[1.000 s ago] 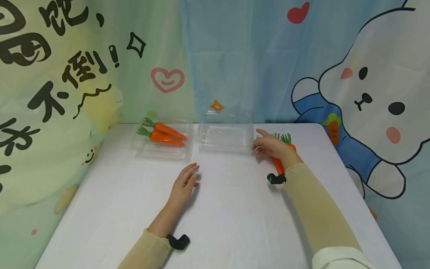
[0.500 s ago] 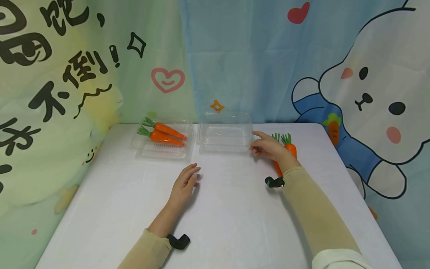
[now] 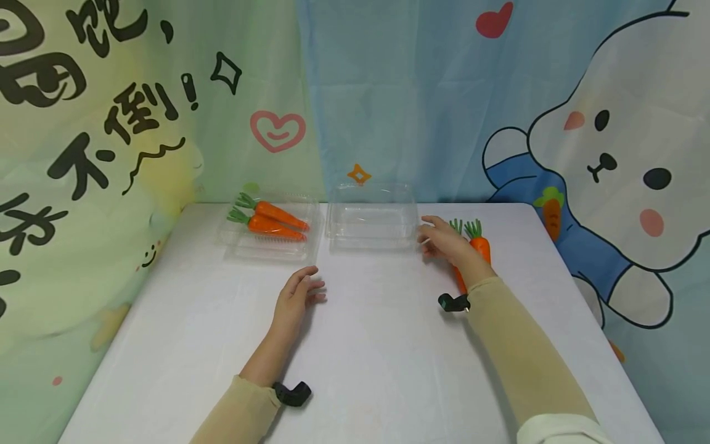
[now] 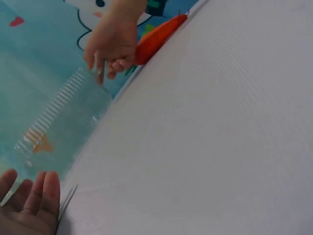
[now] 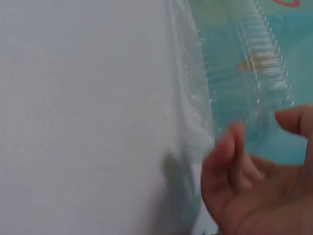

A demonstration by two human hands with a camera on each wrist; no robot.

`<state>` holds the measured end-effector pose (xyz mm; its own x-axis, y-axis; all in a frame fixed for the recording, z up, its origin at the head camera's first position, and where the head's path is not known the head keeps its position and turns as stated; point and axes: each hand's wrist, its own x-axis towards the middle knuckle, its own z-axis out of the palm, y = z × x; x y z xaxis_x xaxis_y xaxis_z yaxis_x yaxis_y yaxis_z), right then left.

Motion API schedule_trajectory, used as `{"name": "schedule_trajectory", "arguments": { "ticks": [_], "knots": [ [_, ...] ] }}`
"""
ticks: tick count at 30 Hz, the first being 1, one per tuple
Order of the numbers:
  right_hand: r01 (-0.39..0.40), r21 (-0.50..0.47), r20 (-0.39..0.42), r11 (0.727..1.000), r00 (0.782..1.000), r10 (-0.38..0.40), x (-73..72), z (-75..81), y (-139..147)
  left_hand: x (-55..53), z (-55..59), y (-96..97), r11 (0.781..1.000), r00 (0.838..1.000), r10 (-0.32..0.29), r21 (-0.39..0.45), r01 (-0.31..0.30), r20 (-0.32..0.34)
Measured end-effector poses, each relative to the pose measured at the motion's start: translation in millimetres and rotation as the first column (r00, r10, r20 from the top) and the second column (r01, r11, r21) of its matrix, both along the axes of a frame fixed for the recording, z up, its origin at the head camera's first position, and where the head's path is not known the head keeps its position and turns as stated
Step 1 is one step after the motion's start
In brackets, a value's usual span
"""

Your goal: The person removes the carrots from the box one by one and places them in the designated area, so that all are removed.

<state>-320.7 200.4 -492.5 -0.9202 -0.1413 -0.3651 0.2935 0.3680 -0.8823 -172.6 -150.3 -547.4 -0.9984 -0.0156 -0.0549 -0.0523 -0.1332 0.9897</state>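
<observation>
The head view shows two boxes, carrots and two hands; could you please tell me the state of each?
Left box: loaded; whether it is shut, I cannot tell.
Right box: no carrot inside.
Left carrots: lying in the left box.
Right carrots: lying on the table, partly hidden.
Left hand: fingers relaxed, holding nothing.
Right hand: beside the right box, holding nothing; contact unclear.

Seems to be an indoor corner, arranged like a small stage. Has a white table [image 3: 383, 345] and, behind it, a curtain [image 3: 366, 92] printed with a cartoon animal [image 3: 627, 142] and large writing [image 3: 135, 111].
</observation>
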Motion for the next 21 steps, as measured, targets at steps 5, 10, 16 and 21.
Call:
{"name": "schedule_trajectory", "arguments": {
  "ticks": [5, 10, 16, 21],
  "knots": [
    [0.182, 0.264, -0.325, 0.947, 0.941, -0.09, 9.9, 24.5, -19, -1.9, 0.1, 0.2, 1.0, 1.0, 0.004, -0.006, -0.004, 0.016],
    [0.112, 0.185, -0.404, 0.976, 0.914, -0.029, 24.1, 48.1, -62, -0.7, -1.0, 2.0, 0.998, 1.0, 0.005, -0.055, -0.003, 0.024],
    [-0.114, -0.037, -0.197, 0.993, 0.975, 0.105, 31.8, 48.4, -130, 1.0, -1.3, 2.7, 0.997, 1.0, 0.006, -0.079, -0.004, 0.02],
    [-0.21, -0.102, -0.072, 0.972, 0.977, 0.203, 31.0, 39.6, -174, 1.1, 0.1, 1.3, 0.995, 1.0, -0.013, -0.095, 0.015, 0.018]
  ]
}}
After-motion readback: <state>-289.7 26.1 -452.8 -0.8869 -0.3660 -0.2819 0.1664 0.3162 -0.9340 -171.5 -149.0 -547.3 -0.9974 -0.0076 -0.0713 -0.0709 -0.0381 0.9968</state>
